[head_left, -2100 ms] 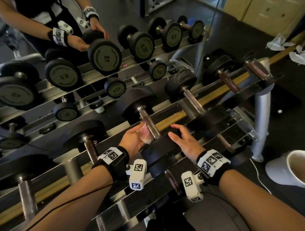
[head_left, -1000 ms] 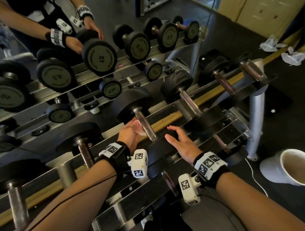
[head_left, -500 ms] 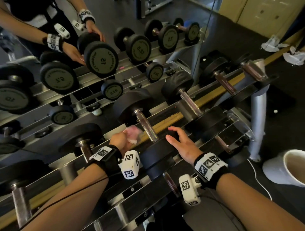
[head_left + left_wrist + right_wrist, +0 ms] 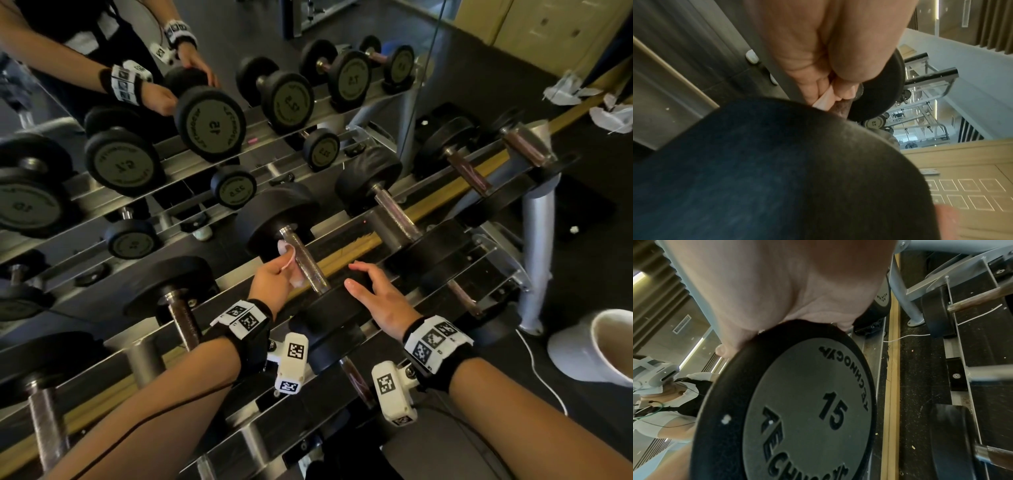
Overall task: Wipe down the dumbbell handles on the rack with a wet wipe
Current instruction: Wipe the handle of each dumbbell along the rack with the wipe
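Observation:
A 15 dumbbell lies across the steel rack (image 4: 191, 342), its knurled handle (image 4: 306, 262) between two black heads. My left hand (image 4: 274, 279) pinches a pale pink wet wipe (image 4: 289, 262) and holds it against the left side of that handle; the left wrist view shows the wipe (image 4: 827, 99) squeezed between my fingers. With straight, spread fingers my right hand (image 4: 375, 294) rests on top of the near head (image 4: 337, 313), whose face (image 4: 805, 410) reads 15. More dumbbell handles (image 4: 397, 216) lie to both sides on the same tier.
A wall mirror (image 4: 137, 102) behind the rack repeats the dumbbells and my arms. A white bin (image 4: 603, 346) stands on the dark floor at the right, with crumpled white wipes (image 4: 565, 90) near the far wall. A lower rack tier (image 4: 479, 274) holds smaller dumbbells.
My left hand pulled the wipe off the handle toward the left, then brought it back against the handle. The right hand stayed on the near head.

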{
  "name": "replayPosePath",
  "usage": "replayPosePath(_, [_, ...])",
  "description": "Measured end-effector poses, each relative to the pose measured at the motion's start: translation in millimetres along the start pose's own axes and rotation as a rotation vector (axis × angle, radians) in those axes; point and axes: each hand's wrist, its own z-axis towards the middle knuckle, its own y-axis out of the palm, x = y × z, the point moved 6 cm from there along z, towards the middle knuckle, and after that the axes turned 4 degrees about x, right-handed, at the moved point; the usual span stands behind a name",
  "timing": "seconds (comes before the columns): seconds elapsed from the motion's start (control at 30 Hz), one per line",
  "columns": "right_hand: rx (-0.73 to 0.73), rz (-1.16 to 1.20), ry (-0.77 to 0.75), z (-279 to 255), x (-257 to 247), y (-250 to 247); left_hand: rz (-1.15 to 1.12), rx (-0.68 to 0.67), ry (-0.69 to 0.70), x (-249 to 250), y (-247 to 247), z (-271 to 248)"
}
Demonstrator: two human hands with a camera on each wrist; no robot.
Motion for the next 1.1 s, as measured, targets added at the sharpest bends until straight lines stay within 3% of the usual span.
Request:
replayPosePath(0.27, [0.014, 0.028, 0.006, 2, 4, 1, 0.058, -0.231, -0.007, -8, -4, -22])
replayPosePath(0.33, [0.017, 0.035, 0.004, 2, 5, 1, -0.038, -0.154, 0.022, -5, -13, -21])
replayPosePath(0.4, [0.018, 0.035, 0.005, 2, 5, 2, -0.132, 0.003, 0.066, 2, -25, -11])
replayPosePath(0.5, [0.017, 0.047, 0.013, 2, 5, 2, -0.097, 0.114, 0.127, 9, -24, 9])
replayPosePath(0.7, [0.014, 0.042, 0.014, 2, 5, 1, 0.207, 0.004, 0.161, -3, -5, 16])
replayPosePath(0.97, [0.003, 0.042, 0.009, 2, 6, 1, 0.268, -0.421, 0.057, -20, 3, -23])
replayPosePath(1.03, [0.0, 0.022, 0.007, 2, 5, 1, 0.217, -0.421, 0.06, -14, -3, -25])
replayPosePath(1.1, [0.01, 0.02, 0.009, 3, 5, 1, 0.071, -0.263, 0.032, -8, -17, -16])
